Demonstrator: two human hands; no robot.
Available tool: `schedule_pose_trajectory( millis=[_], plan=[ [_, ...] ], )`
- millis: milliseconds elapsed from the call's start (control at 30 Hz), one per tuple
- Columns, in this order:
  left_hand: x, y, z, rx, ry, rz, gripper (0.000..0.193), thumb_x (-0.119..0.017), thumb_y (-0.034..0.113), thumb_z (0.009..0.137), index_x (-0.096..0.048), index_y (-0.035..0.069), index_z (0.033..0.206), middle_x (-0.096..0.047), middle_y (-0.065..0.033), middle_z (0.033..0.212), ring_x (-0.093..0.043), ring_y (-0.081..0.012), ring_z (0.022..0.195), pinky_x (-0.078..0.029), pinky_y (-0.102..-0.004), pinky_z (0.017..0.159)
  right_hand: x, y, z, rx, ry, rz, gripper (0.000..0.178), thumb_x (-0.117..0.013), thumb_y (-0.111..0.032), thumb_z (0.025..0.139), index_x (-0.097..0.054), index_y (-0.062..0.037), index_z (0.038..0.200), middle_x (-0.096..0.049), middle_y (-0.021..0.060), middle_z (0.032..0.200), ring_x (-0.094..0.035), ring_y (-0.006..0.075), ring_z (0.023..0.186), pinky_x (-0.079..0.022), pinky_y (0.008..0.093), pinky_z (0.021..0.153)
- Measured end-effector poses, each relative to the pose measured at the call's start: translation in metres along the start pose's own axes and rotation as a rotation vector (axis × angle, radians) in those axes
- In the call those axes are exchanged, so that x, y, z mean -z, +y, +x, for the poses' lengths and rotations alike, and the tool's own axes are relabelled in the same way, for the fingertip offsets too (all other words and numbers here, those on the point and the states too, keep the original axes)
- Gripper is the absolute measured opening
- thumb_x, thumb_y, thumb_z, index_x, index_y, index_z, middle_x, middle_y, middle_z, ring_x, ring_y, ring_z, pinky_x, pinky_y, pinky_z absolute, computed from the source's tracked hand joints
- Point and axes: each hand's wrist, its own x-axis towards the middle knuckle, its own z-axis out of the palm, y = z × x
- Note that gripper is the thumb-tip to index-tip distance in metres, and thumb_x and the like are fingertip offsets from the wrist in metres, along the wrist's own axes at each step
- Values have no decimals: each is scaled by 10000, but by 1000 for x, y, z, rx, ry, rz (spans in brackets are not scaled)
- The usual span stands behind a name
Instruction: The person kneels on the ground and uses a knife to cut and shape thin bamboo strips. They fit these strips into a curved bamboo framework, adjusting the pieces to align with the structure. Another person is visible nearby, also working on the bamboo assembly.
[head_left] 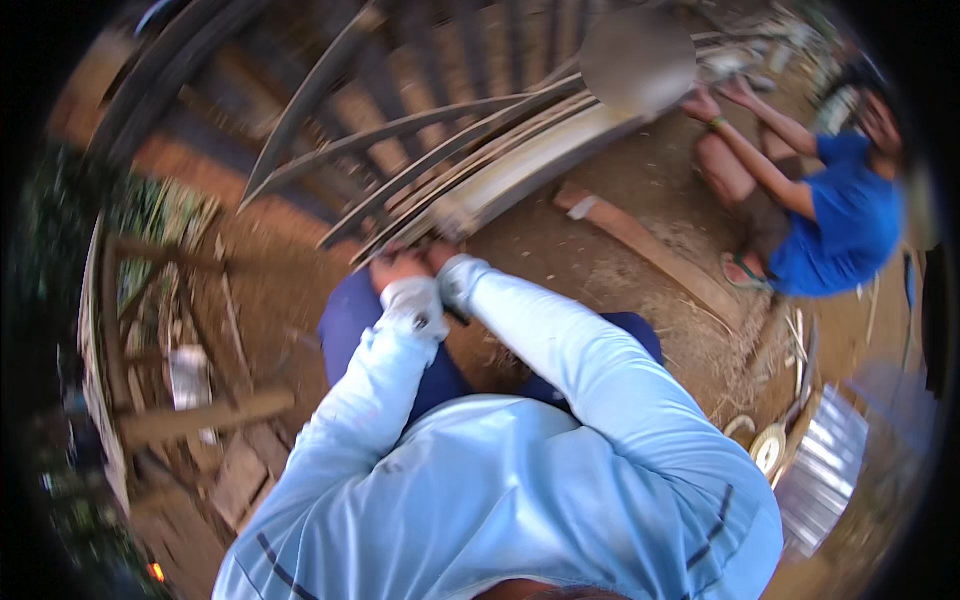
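A bundle of long, thin strips (480, 150), looking like wood or split bamboo, runs from my lap to the far right. At its near end my left hand (398, 268) is closed on the strips. My right hand (441, 254) presses in close beside it, also closed there; its fingers are partly hidden and blurred. Along the bundle's right side lies a pale, thick plank or beam (540, 165). A round grey blur hides part of the far end.
At the right a person in a blue shirt (850, 220) squats, hands (715, 98) near the far end. A flat board (650, 250) lies on the dirt floor among shavings. Dark slats (430, 60) stand behind the bundle. Wooden framing (200, 415) is at left, a shiny metal sheet (825, 470) at lower right.
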Motion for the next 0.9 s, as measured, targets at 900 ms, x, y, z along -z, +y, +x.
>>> schedule_pose_trajectory(
  millis=[900],
  plan=[
    [8, 84, 2, 391, 112, -40, 66, -505, 104, 841, -568, 84, 842, -509, -42, 641, -481, -170, 518, -397, -355, 423, 41, -92, -82, -151, 147, 29, 238, -540, -168, 852, -673, -72, 1025, -648, 190, 1000, -619, 344, 952, -479, 385, 804]
  ],
)
